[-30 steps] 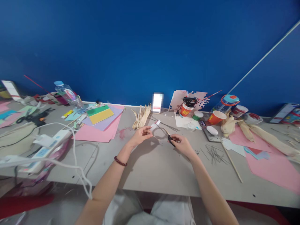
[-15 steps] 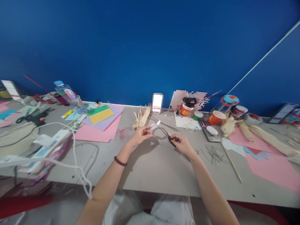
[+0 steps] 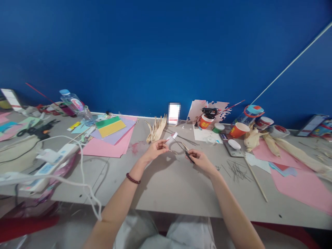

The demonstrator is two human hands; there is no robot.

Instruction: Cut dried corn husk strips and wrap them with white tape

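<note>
My left hand (image 3: 157, 149) is closed in a pinch on a thin pale strip (image 3: 169, 150), too small to make out well. A white piece with red marks (image 3: 171, 137) shows just beyond its fingertips; I cannot tell whether the hand holds that too. Black-handled scissors (image 3: 190, 157) are in my right hand (image 3: 198, 158), with their blades pointing up and left toward the white piece. Behind my left hand a bundle of dried corn husks (image 3: 156, 130) stands on the grey table (image 3: 171, 193).
Pink paper (image 3: 103, 148) and coloured sheets lie left, near a power strip (image 3: 52, 166) with white cables. Toward the right are a phone (image 3: 236, 150), an orange paper cup (image 3: 239, 130), thin wires (image 3: 238, 171), a wooden stick (image 3: 256, 180) and more husks (image 3: 301, 154).
The scissors' handle has swung slightly in my right hand, and the fingers have shifted a little. My left hand stays almost in place.
</note>
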